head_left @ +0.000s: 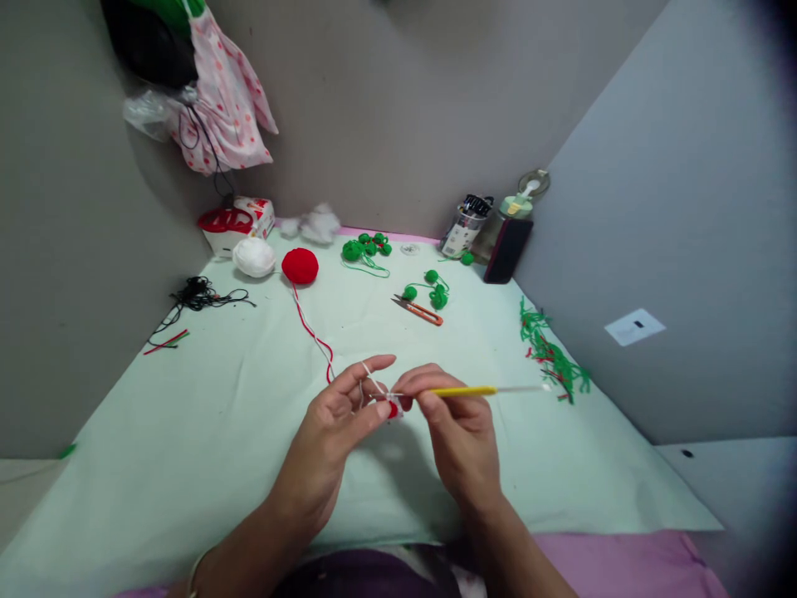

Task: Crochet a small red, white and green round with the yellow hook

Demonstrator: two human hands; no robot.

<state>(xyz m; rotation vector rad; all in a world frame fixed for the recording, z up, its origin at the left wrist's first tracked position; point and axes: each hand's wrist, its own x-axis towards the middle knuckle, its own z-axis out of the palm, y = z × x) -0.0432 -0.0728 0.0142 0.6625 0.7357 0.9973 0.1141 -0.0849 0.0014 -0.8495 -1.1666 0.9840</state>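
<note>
My left hand pinches a small red and white crochet piece, and white yarn runs over its raised index finger. In my right hand is a yellow-handled crochet hook, held level, its left tip at the crochet piece. Red and white strands lead from the left hand up to a red yarn ball, with a white yarn ball to its left. Orange-handled snips lie beyond the hands, beside small green balls.
Green and red yarn scraps lie at the right, black yarn at the left. Along the back are a tissue box, white stuffing, a pen can and a leaning phone. Grey walls flank the table.
</note>
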